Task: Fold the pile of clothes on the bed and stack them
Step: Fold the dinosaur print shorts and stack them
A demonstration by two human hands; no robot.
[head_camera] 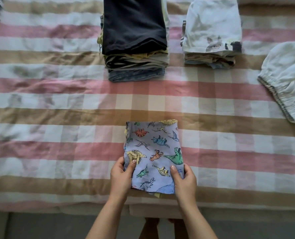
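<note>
Head view: the left hand (121, 176) and the right hand (184, 180) are each pinching a near corner of the dinosaur-print garment (153, 156), thumb on top and fingers underneath, at 6 o'clock on the striped bed cover (57, 118). Risk: if the garment is being lifted by these two corners only, the folded layers are likely to be sliding apart, because a yellow inner layer is already showing at the near edge. A second risk is toppling the tall dark stack (134, 40) at 12 o'clock by off-centre placement; the lower pale stack (212, 35) at 1 o'clock is looking steadier. The garment is lying flat, folded into a narrow rectangle, lilac with coloured dinosaurs. An unfolded white piece (284, 83) is waiting at 3 o'clock.
</note>
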